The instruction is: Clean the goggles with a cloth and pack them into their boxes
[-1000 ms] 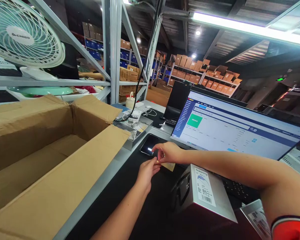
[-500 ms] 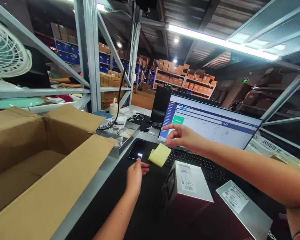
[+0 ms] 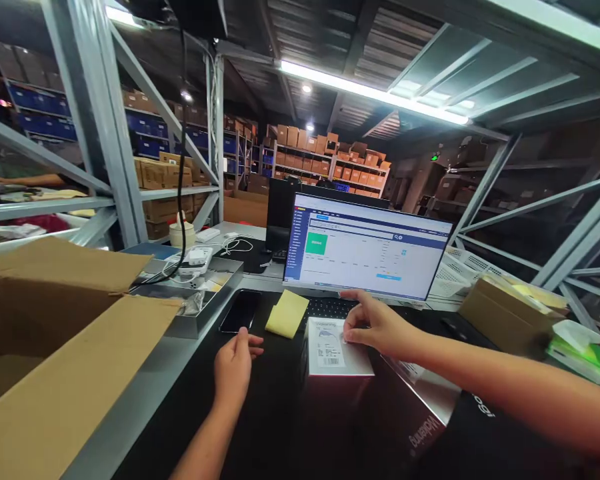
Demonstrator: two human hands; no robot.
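Note:
My left hand (image 3: 234,367) hovers at the near edge of a dark-screened phone (image 3: 240,311), fingers loosely bent and holding nothing. Farther right, my right hand (image 3: 380,327) is over the top right edge of a silvery-white product box (image 3: 347,365); its index finger points left, apart from the thumb, and nothing shows in it. Whether it touches the box I cannot tell. A second silvery box (image 3: 437,395) lies just right of the first, partly hidden by my right forearm. Yellow sticky notes (image 3: 287,315) rest between the phone and a black keyboard (image 3: 323,307).
An open cardboard box (image 3: 95,373) takes up the left side. Behind the keyboard stands a lit monitor (image 3: 365,247). A grey tray (image 3: 215,293) holds cables and small items. At right are a brown carton (image 3: 505,317), white baskets (image 3: 457,270) and a green tissue pack (image 3: 583,353).
My right hand has come down from in front of the monitor to the product box. The view has turned right, bringing the carton and tissue pack into sight. My left hand stays by the phone.

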